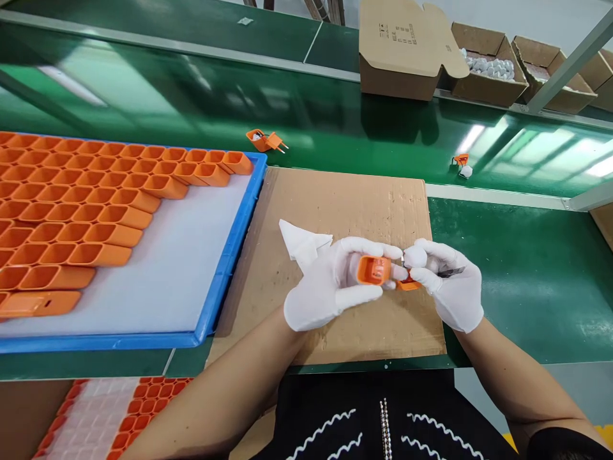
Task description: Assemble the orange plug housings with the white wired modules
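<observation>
Black clothing with white zigzag trim fills the near edge. Low at the left, a lower tray holds orange pieces in rows. On the bench, the blue tray carries orange housings in staggered rows across its far and left areas, and its near right area shows bare white liner. Beyond the belt, an open carton contains small white parts, and a folded carton stands just beside it.

The left hand, gloved in white, clamps thumb and fingers on one orange housing above the cardboard sheet. The housing's open mouth faces up toward the camera, and its long axis runs roughly left to right. The right hand pinches a small orange part at the housing's right end, with a thin dark tool lying along its fingers.

The sheet's left edge meets the blue tray's rim. Bare green belt lies to the right of the sheet. A loose orange plug part lies well apart on the far belt.
</observation>
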A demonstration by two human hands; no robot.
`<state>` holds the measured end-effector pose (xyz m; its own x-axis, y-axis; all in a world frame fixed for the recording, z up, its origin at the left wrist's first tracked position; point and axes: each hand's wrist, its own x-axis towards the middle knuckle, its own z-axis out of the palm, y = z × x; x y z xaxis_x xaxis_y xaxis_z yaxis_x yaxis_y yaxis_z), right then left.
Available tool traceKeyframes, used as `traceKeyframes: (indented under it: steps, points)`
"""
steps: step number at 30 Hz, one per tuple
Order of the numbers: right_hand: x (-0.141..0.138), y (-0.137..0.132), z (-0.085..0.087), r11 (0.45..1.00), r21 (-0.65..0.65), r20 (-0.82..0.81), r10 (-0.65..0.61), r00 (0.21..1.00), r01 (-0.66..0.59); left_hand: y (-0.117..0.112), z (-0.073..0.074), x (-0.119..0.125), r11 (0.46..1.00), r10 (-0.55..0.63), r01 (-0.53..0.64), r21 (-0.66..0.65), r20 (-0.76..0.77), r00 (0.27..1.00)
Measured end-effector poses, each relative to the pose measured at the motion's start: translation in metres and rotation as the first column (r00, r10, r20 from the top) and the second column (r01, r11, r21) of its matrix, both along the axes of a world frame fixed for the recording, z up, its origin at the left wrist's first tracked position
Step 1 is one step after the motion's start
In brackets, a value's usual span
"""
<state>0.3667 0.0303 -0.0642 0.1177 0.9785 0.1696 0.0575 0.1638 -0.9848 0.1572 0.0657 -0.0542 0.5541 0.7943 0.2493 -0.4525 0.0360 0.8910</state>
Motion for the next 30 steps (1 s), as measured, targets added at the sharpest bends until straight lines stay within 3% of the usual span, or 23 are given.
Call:
traceKeyframes:
  steps: [2,4,7,9,12,15,17,18,20,23,27,30]
  points:
    - [0.0,0.001,0.0,0.996,-0.003,-0.002,-0.089,0.996,0.089,-0.003,-0.001,0.002,0.983,0.167,-0.16,0.089,-0.068,0.984]
    - [0.0,0.001,0.001,0.992,-0.008,-0.002,-0.126,0.992,0.126,-0.006,-0.003,0.005,0.914,0.373,-0.337,0.225,-0.144,0.917]
    - [0.0,-0.002,0.002,0.993,-0.012,-0.011,-0.115,0.993,0.115,-0.01,-0.007,0.008,0.801,0.55,-0.431,0.415,-0.227,0.804]
    - [-0.001,-0.005,0.003,0.996,-0.011,-0.016,-0.085,0.996,0.085,-0.01,-0.009,0.008,0.804,0.545,-0.415,0.426,-0.248,0.801]
    - [-0.002,-0.008,0.005,0.999,-0.007,0.006,-0.039,0.999,0.039,-0.008,-0.011,0.006,0.874,0.459,-0.371,0.314,-0.28,0.843]
    - [-0.004,-0.009,0.007,0.999,0.023,0.061,-0.032,0.998,0.031,-0.005,-0.008,0.003,0.962,0.264,-0.234,0.142,-0.264,0.928]
    - [-0.005,-0.009,0.007,0.999,0.045,0.079,-0.033,0.996,0.03,-0.004,-0.006,0.001,0.988,0.148,-0.134,0.078,-0.217,0.965]
    - [-0.006,-0.009,0.007,0.998,0.05,0.08,-0.034,0.996,0.03,-0.003,-0.005,0.0,0.987,0.147,-0.13,0.091,-0.219,0.965]
    - [-0.006,-0.009,0.008,0.998,0.053,0.072,-0.036,0.997,0.033,-0.002,-0.004,-0.001,0.957,0.255,-0.203,0.207,-0.27,0.929]
    - [-0.006,-0.01,0.007,0.997,0.071,0.058,-0.043,0.997,0.039,-0.001,-0.003,-0.003,0.86,0.424,-0.293,0.419,-0.263,0.867]
    - [-0.005,-0.011,0.008,0.99,0.133,0.075,-0.046,0.996,0.036,0.0,-0.004,-0.003,0.801,0.443,-0.312,0.51,-0.156,0.883]
    - [-0.006,-0.011,0.009,0.981,0.193,0.121,-0.032,0.992,0.008,-0.001,-0.005,-0.003,0.788,0.455,-0.305,0.535,-0.173,0.873]
